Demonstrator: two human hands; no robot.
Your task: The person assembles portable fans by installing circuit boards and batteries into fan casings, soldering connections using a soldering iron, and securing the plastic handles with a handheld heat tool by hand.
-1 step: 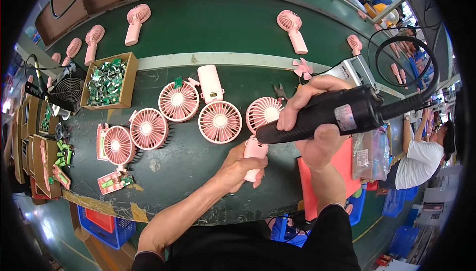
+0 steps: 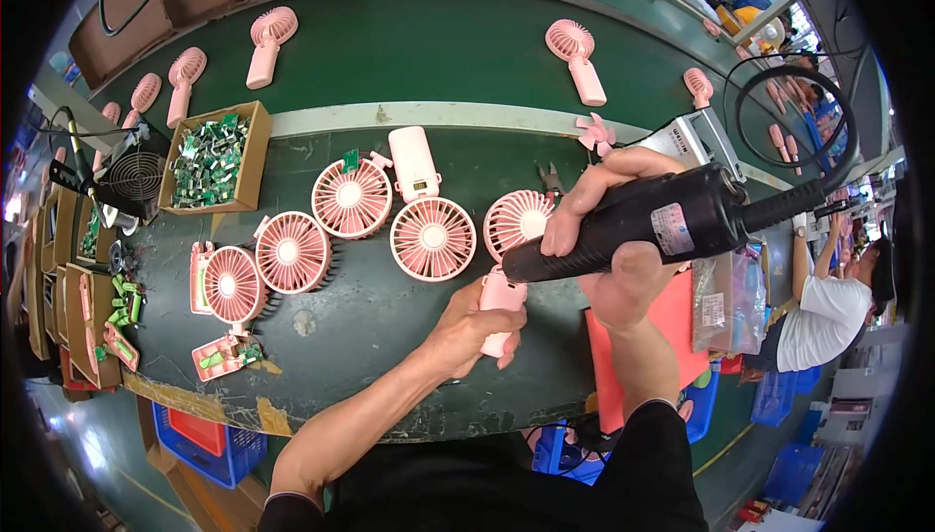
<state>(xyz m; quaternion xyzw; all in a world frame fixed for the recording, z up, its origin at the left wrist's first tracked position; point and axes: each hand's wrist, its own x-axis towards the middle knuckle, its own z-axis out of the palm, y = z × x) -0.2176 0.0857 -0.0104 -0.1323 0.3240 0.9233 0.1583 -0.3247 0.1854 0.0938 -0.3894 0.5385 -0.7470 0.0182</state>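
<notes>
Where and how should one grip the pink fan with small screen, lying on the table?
Probably by its long handle, from the right: it is narrower than the round head and points to the far side, while another fan sits close on its left.

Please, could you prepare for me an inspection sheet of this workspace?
Surface: dark green worktop, scuffed, its front edge worn.
Job's things: pink fan handle; black corded tool, nose at the handle's upper end; round pink fan heads nearby.
Clutter: cardboard box of green circuit boards, cutters, loose pink fan blade, opened pink housing.
Hands: left hand grips the handle; right hand holds the tool.
Cables: thick black cable loops from the tool.
Surroundings: green conveyor belt carrying pink handheld fans; person in white top at right.
</notes>
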